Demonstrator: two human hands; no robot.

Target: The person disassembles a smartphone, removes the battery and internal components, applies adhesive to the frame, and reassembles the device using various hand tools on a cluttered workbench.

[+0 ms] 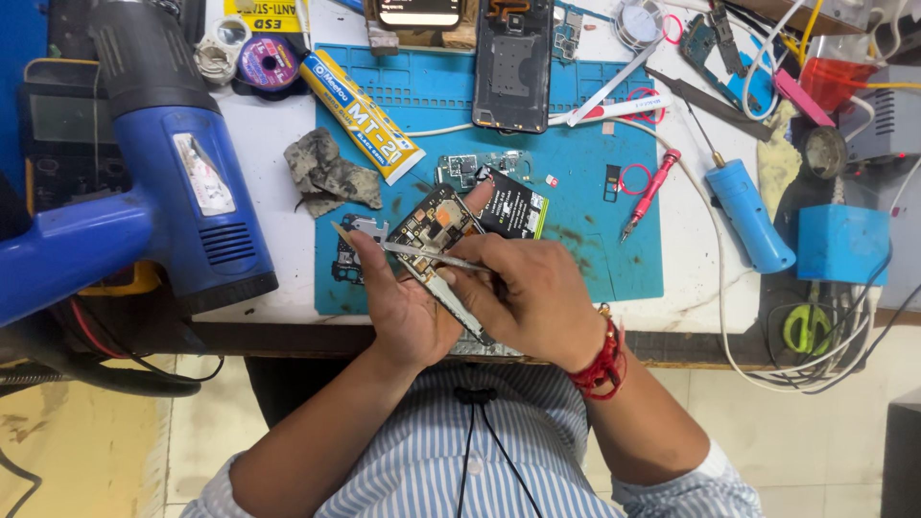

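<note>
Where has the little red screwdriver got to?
The red screwdriver lies on the blue mat, right of the hands, between a red ring and the blue cylindrical tool.

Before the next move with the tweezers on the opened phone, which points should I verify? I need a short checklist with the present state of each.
1. Left hand supports the opened phone from below: ok.
2. Right hand grips the tweezers: ok.
3. Tweezer tips are on the intended part: cannot tell, too small.
4. Phone is held over the blue mat, so a dropped part should land there: ok.
5. Heat gun stays apart from both hands: ok.
6. Red screwdriver lies near: ok.
</note>
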